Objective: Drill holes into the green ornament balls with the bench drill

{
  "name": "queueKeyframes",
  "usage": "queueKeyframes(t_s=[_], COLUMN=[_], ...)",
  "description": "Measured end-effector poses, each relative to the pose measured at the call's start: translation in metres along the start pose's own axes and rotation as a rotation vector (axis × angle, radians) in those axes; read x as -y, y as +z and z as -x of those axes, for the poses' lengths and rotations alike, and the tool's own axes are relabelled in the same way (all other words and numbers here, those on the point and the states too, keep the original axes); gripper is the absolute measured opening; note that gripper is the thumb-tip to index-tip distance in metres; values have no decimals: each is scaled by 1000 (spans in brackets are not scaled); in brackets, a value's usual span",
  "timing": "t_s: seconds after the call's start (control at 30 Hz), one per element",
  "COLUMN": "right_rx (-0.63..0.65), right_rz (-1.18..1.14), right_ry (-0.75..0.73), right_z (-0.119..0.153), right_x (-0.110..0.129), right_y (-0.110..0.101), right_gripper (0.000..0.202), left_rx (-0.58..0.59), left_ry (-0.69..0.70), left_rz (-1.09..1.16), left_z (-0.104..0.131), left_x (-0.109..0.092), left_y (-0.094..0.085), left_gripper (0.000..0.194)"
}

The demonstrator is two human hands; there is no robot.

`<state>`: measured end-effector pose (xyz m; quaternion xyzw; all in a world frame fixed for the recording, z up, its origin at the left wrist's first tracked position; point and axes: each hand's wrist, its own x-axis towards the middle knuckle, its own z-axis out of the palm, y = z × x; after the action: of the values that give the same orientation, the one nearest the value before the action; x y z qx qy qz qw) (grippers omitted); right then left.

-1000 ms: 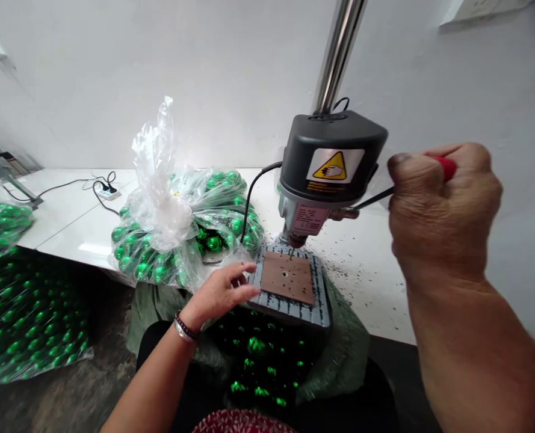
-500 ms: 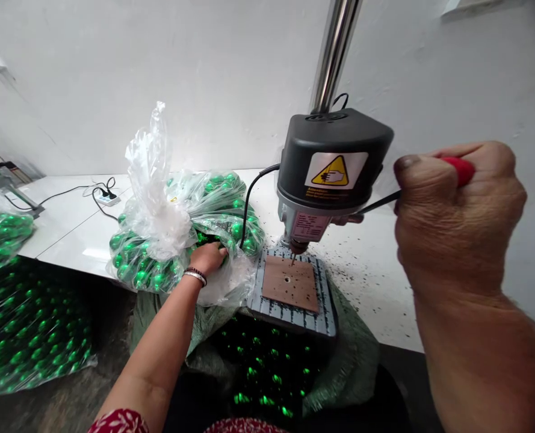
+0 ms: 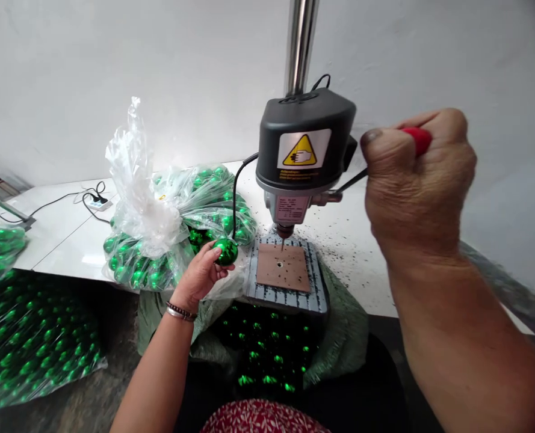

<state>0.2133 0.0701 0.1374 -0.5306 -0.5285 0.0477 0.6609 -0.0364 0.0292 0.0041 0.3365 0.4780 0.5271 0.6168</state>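
A shiny green ball (image 3: 226, 252) is pinched between the thumb and fingers of my left hand (image 3: 201, 273), just left of the drill press base. Behind that hand lies an opened clear plastic bag (image 3: 147, 225) full of the same green balls. My right hand (image 3: 418, 192) is wrapped round the red knob (image 3: 418, 140) of the feed lever. The drill press (image 3: 306, 150) has a thin bit (image 3: 283, 245) above a brown board (image 3: 289, 273) with a hole in it. That board rests on the slotted metal base (image 3: 315, 302).
Dark shavings dot the white table (image 3: 380, 288) right of the base. Below it, a green woven sack (image 3: 346, 343) holds many green balls. Another clear bag of balls (image 3: 32, 337) stands at left. A power strip (image 3: 99, 204) and cords lie behind.
My left hand has come out of the bag's opening with a green ball. My right hand stays on the lever knob. The whole view has shifted slightly.
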Motion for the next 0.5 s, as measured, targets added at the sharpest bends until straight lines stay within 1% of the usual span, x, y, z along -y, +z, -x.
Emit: queueKeyframes(t_s=[0.07, 0.13, 0.17, 0.23, 0.3, 0.33, 0.4, 0.5], right_rx=[6, 7, 9, 23, 37, 45, 61, 93], right_rz=[-22, -45, -55, -72, -83, -88, -98, -105], right_ry=[0, -15, -24, -34, -39, -40, -43, -35], right_z=[0, -1, -1, -2, -3, -3, -3, -4], right_x=[0, -1, -2, -4, -5, -5, -5, -5], right_y=[0, 0, 0, -1, -2, -2, -3, -4], right_gripper=[16, 18, 19, 20, 22, 22, 24, 25], left_rx=[77, 86, 75, 63, 99, 122, 150, 139], left_ry=[-33, -24, 1, 92, 189, 224, 256, 268], left_rz=[16, -88, -189, -444, -669, -735, -788, -799], left_z=[1, -3, -6, -13, -22, -26, -32, -39], left_x=[6, 12, 16, 23, 31, 34, 40, 46], left_y=[14, 27, 33, 42, 49, 52, 55, 59], left_gripper=[54, 55, 56, 55, 52, 49, 46, 44])
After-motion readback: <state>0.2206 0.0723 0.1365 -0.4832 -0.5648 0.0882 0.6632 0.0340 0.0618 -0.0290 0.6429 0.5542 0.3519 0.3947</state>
